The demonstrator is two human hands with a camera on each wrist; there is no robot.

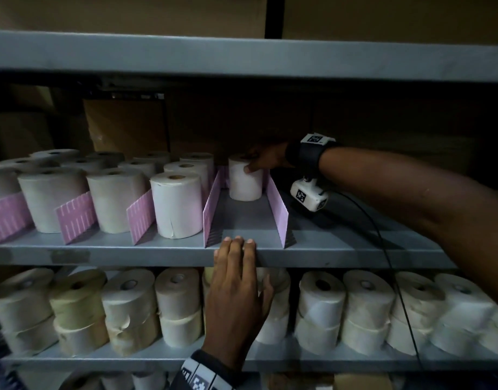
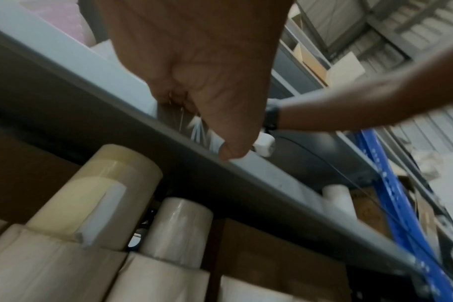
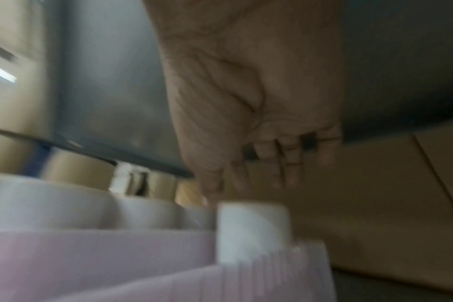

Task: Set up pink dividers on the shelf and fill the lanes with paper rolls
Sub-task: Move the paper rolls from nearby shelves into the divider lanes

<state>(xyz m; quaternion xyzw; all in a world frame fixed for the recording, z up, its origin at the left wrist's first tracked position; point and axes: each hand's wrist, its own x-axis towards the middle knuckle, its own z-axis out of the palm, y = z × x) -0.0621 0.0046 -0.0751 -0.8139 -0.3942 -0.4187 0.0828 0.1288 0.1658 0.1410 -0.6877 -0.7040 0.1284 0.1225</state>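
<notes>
On the grey middle shelf (image 1: 129, 256) pink dividers (image 1: 212, 204) stand as lane walls. The lanes on the left hold several upright paper rolls (image 1: 177, 204). One lane lies between two dividers, the right one (image 1: 277, 209). A single white paper roll (image 1: 245, 181) stands at its back. My right hand (image 1: 252, 164) reaches in and holds this roll, thumb on its side and fingers over its top. The right wrist view is blurred and shows that hand (image 3: 259, 179) above the roll (image 3: 251, 228) and a divider (image 3: 117, 255). My left hand (image 1: 238, 243) rests on the shelf's front edge with straight fingers.
The lower shelf carries stacked rolls (image 1: 363, 305) along its whole width. Cardboard boxes (image 1: 124, 128) stand behind the middle shelf's lanes. The upper shelf (image 1: 242, 57) hangs close overhead. A black cable (image 1: 388, 263) drops from my right wrist. Bare shelf (image 1: 340, 232) lies right of the last divider.
</notes>
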